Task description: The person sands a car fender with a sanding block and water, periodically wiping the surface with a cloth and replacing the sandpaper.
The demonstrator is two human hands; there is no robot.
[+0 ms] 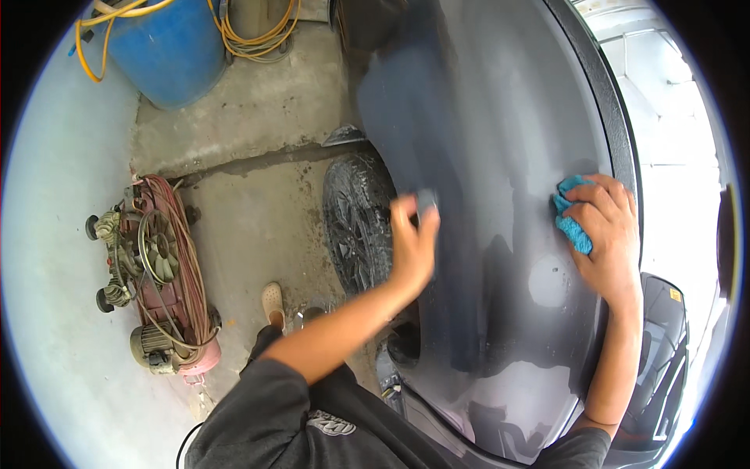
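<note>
Two hands press on the grey car panel [500, 141]. Left of it sit a compressor [160, 273] and a wheel [355, 223]. Left hand [412, 242] pinches a small grey block [426, 202] against it; right hand [605, 230] grips a blue cloth [569, 223] near its right edge.

Blue drum [168, 48] at upper left, with yellow hose [254, 35] coiled just beside it on the concrete floor [258, 102]; air compressor [156, 273] with red tank lying at left; dark tyre [355, 223] near centre; pale shoe [273, 301] below it.
</note>
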